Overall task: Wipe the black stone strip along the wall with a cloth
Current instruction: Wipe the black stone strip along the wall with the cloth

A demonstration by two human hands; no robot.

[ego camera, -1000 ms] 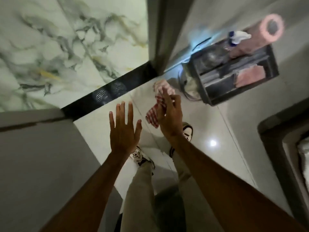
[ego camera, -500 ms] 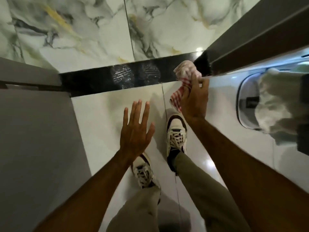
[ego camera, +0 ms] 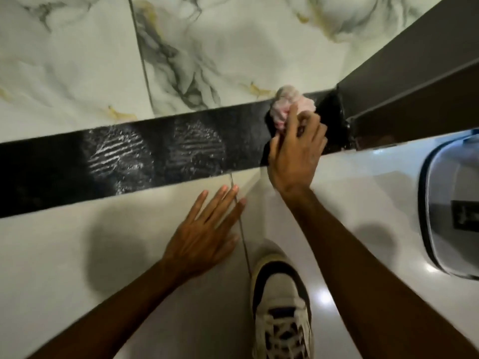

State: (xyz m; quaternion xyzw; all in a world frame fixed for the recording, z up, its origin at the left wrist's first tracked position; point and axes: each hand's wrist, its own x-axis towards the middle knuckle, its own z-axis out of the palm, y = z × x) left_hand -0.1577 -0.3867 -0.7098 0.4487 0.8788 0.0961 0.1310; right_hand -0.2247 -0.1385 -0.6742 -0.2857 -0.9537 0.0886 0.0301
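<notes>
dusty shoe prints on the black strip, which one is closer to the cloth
The right-hand print, the fainter of the two. It lies just left of the cloth bunched under the right hand; the brighter, whiter print sits farther left along the black strip.

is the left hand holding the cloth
No, the left hand is open and empty, fingers spread over the floor tile, while the right hand presses the cloth on the black strip.

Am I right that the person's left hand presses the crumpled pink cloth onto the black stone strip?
Not quite: the head view shows the right hand pressing the crumpled pink cloth onto the black stone strip. The left hand is open and empty.
</notes>
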